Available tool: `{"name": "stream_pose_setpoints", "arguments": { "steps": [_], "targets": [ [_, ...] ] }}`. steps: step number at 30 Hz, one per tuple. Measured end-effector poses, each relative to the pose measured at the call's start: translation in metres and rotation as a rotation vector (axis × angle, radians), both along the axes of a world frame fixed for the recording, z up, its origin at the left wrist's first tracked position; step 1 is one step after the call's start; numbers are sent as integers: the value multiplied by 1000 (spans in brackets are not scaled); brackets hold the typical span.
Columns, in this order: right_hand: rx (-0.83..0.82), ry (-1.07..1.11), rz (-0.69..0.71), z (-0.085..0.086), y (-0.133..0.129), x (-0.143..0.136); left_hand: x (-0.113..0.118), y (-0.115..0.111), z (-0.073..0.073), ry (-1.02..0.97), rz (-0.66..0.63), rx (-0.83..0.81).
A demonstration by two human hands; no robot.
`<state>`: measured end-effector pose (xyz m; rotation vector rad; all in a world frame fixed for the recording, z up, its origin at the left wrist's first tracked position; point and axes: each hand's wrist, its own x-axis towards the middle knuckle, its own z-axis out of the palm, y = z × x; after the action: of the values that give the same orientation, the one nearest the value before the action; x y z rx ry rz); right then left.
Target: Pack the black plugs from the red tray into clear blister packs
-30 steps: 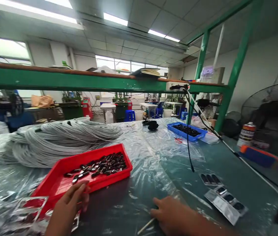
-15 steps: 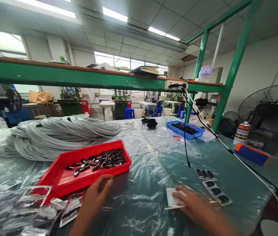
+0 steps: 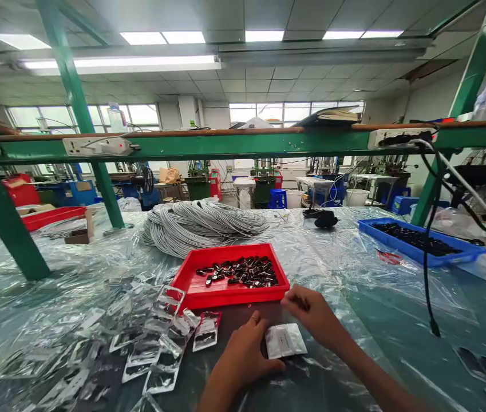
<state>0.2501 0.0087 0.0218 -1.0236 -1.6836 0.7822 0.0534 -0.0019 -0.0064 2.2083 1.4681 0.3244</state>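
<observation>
A small white packet (image 3: 288, 341) with faint print lies flat on the plastic-covered table, between my two hands. My left hand (image 3: 243, 352) rests at the packet's left edge, thumb stretched apart from the fingers. To the packet's upper right, my right hand (image 3: 315, 316) hovers by the tray's front right corner with its fingers curled together; whatever they may hold is hidden. A red tray (image 3: 229, 296) in front of both hands carries many small black pieces with shiny ends (image 3: 255, 272). Clear-and-silver packs with dark contents (image 3: 205, 332) lie left of my left hand.
Behind the tray sits a big coil of grey cable (image 3: 200, 226). A blue tray (image 3: 423, 252) of black parts stands at the right, with a black cable (image 3: 429, 274) hanging before it. More packs (image 3: 483, 366) lie at the right edge. A green shelf beam (image 3: 243, 143) crosses above.
The view has swung left. My right hand has come off the white packet and is now up beside the red tray's corner. My left hand has moved right, to the packet's edge.
</observation>
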Motion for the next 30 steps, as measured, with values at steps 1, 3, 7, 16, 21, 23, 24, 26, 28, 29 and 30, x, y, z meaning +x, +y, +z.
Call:
{"name": "stream_pose_setpoints", "arguments": {
  "steps": [1,3,7,16,21,23,24,26,28,29,30],
  "targets": [
    [-77,196,20,1,6,-6,4,0,-1,-4,-11,13],
    [-221,546,83,-4,20,-23,10,0,-5,-4,15,16],
    [-306,756,168,-29,36,-55,16,1,-14,-23,111,-3],
    [-359,783,189,-62,35,-63,16,9,-18,-97,152,-34],
    [-319,773,204,-63,32,-66,16,5,-11,-143,139,-14],
    [-291,786,198,-64,29,-67,16,4,-8,-133,143,-4],
    [-280,792,195,-64,28,-68,17,3,-7,-124,146,-4],
    [-264,796,193,-64,27,-67,18,2,-5,-102,157,-7],
    [-256,794,187,-64,26,-67,19,1,-4,-84,161,-8],
    [-254,794,184,-63,26,-67,20,1,-3,-79,161,-8],
    [-254,794,182,-62,27,-67,20,1,-3,-79,160,-5]
  ]
}}
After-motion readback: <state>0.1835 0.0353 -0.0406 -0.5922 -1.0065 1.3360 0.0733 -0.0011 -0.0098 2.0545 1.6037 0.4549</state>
